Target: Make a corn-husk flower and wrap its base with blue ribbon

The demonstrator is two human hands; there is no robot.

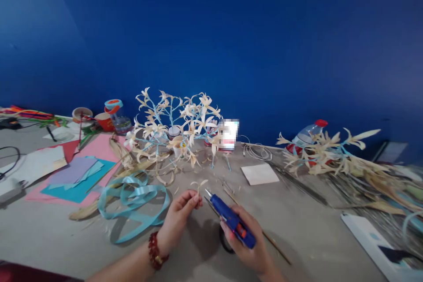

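Note:
Pinched in the fingers of my left hand is a small cream flower piece, its thin petals spreading above the fingertips. My right hand is wrapped round a blue glue gun. The metal nozzle points up and left, close to the flower piece but apart from it. Under the right hand lie scissors, with a black handle loop showing and the rest partly hidden. A loose tangle of light blue ribbon rests on the table left of my left hand.
Cream flowers on blue stems stand at the back. More flowers and dry stalks fill the right side. Coloured paper sheets lie left. A white card and coiled cable sit behind my right hand, before a blue wall.

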